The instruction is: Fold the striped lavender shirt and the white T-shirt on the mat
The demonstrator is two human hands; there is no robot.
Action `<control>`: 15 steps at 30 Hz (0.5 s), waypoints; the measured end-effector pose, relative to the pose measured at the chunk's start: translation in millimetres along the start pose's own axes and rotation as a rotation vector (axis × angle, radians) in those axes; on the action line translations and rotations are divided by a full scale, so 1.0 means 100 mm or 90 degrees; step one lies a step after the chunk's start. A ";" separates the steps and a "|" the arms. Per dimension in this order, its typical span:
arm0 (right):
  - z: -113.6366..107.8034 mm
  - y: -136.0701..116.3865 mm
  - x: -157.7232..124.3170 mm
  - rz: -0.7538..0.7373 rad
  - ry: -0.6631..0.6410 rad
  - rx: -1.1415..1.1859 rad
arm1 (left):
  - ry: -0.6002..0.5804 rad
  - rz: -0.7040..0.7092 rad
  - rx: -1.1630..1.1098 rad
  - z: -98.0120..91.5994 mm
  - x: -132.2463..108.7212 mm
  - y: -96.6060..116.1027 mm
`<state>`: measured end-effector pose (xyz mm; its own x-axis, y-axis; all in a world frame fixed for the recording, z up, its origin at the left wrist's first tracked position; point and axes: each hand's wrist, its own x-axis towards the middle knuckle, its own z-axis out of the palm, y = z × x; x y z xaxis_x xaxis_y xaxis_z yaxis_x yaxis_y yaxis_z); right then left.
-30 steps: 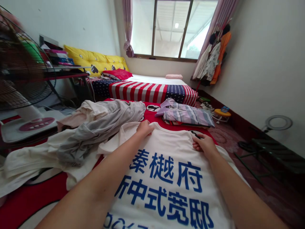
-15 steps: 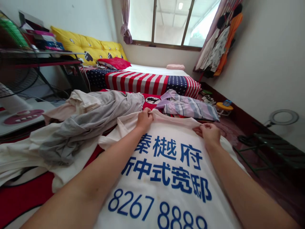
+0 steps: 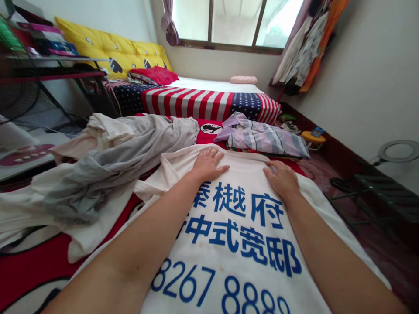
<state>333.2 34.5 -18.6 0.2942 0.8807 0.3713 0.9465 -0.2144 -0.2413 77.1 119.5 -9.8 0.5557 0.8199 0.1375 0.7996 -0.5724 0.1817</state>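
Observation:
A white T-shirt point(image 3: 216, 270) with blue Chinese characters and digits lies spread in front of me, its collar end pointing away. On its upper left, near the neckline, my left hand point(image 3: 209, 165) rests flat with the fingers spread. My right hand point(image 3: 282, 178) lies on the upper right part of the shirt, fingers stretched out and a little bent. Neither hand grips the fabric. My forearms cover some of the print on the left and the shirt's sides.
To the left lies a heap of grey and white clothes point(image 3: 108, 170). A folded plaid shirt point(image 3: 265, 137) sits beyond the collar on the red bedding point(image 3: 16, 279). Further off are a bed with a flag-pattern cover point(image 3: 193, 104), a yellow stool point(image 3: 313, 138), a ring light point(image 3: 398, 151) and a fan point(image 3: 16, 93).
Both hands have let go of the shirt's shoulder edges and now lie opened on the cloth. The shirt spreads flatter and wider at both sides. The view has tilted slightly down.

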 end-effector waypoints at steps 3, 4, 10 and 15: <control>0.03 -0.01 0.02 0.014 -0.030 -0.042 | -0.010 -0.004 0.007 0.00 -0.01 0.01; 0.04 0.00 0.02 0.017 -0.030 -0.046 | -0.009 -0.006 0.009 0.00 -0.01 0.01; 0.06 -0.03 0.04 0.040 -0.030 -0.050 | 0.015 -0.007 0.016 0.02 -0.03 0.05; -0.01 -0.09 0.04 0.052 -0.090 -0.081 | -0.025 -0.026 0.011 -0.05 -0.10 0.12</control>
<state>326.5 39.7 -13.7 0.3579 0.9065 0.2239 0.9319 -0.3317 -0.1465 80.4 104.1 -3.8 0.5304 0.8428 0.0914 0.8257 -0.5380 0.1693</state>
